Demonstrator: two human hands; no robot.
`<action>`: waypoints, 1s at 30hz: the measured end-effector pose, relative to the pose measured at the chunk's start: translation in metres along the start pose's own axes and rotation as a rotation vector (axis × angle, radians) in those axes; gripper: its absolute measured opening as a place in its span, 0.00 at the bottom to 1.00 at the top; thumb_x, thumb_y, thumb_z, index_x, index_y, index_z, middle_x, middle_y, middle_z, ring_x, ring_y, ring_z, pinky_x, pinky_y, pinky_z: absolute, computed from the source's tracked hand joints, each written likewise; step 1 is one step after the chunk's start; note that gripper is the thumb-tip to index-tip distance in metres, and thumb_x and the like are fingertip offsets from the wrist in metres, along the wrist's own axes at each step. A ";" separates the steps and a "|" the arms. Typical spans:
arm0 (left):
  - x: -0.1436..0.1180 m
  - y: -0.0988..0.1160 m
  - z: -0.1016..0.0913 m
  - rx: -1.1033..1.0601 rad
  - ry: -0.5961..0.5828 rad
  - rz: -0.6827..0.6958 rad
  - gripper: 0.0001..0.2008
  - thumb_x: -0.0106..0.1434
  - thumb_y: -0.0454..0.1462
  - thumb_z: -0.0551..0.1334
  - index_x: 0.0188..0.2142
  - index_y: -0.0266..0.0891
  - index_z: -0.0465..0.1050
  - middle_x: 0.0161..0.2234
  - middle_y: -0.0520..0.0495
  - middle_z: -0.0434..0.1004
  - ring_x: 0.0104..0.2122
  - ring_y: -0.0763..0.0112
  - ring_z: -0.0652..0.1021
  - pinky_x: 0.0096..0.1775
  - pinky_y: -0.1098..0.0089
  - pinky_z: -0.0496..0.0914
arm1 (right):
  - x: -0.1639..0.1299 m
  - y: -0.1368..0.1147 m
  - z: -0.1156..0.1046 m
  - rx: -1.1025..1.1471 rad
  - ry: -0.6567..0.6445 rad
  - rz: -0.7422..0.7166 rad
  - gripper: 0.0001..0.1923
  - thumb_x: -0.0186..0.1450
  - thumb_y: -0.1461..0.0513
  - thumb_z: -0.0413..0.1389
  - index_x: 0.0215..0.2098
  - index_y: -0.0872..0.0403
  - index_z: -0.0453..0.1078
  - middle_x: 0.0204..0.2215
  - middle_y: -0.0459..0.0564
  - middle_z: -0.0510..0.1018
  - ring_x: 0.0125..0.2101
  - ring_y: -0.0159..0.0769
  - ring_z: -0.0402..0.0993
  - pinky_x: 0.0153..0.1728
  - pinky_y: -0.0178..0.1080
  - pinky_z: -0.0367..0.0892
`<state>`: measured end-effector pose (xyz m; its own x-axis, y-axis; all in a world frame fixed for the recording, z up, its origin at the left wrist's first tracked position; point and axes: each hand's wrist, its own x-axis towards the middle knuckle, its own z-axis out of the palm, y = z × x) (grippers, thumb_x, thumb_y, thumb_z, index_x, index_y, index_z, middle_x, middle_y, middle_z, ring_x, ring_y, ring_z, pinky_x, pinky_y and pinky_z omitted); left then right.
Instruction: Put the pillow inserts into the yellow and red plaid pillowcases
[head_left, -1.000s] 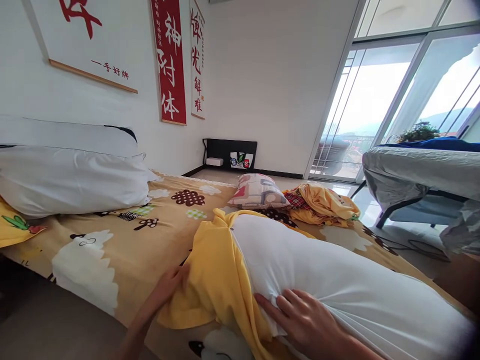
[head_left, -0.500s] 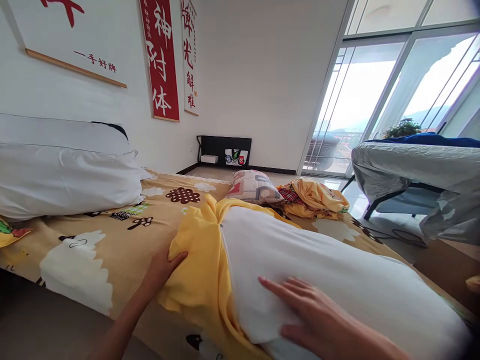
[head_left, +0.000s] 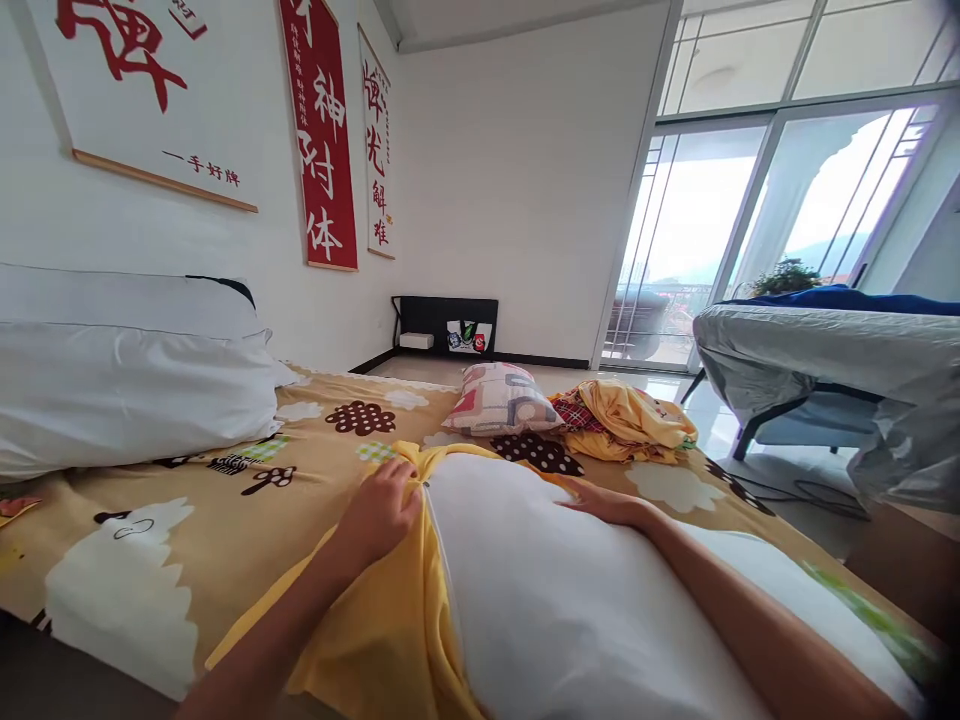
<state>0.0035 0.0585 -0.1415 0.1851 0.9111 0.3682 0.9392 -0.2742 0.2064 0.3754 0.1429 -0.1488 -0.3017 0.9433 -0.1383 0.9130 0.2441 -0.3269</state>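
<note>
white pillow (head_left: 570, 600) on patterned bedsheet (head_left: 225, 500); left hand (head_left: 379, 515) fingers pinch yellow pillowcase (head_left: 390, 640), right hand (head_left: 607, 503) flat.

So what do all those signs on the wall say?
"一手好牌": small red writing on the white scroll; its big red character is cut off.
"神附体": white characters on the red banner; the top one is cut off, the small side column too small.
White banner: brush writing unclear.
Bags by the wall: too small.
</note>
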 end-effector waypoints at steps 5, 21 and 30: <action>0.073 0.029 0.022 0.102 -0.123 -0.021 0.26 0.59 0.36 0.58 0.57 0.36 0.65 0.53 0.35 0.72 0.54 0.52 0.73 0.51 0.58 0.68 | -0.020 -0.022 0.005 -0.003 0.164 0.054 0.23 0.56 0.49 0.60 0.44 0.53 0.77 0.41 0.53 0.81 0.43 0.49 0.75 0.41 0.42 0.68; 0.086 0.146 -0.110 0.283 0.400 0.211 0.12 0.62 0.32 0.54 0.45 0.37 0.69 0.37 0.41 0.78 0.38 0.57 0.79 0.31 0.67 0.64 | -0.133 -0.129 -0.056 -0.884 1.310 -0.631 0.22 0.58 0.75 0.47 0.43 0.56 0.77 0.20 0.45 0.76 0.22 0.33 0.69 0.29 0.38 0.58; 0.031 0.105 -0.030 0.314 0.632 0.500 0.02 0.56 0.31 0.59 0.29 0.38 0.68 0.21 0.50 0.73 0.22 0.65 0.76 0.23 0.67 0.59 | -0.098 -0.082 -0.011 -0.759 1.219 -0.610 0.19 0.66 0.67 0.48 0.53 0.60 0.71 0.28 0.50 0.79 0.28 0.38 0.72 0.35 0.42 0.65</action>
<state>0.0990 0.0490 -0.0807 0.4897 0.3389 0.8033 0.8443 -0.4142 -0.3400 0.3331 0.0333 -0.0978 -0.6116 0.1764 0.7713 0.7730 0.3413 0.5349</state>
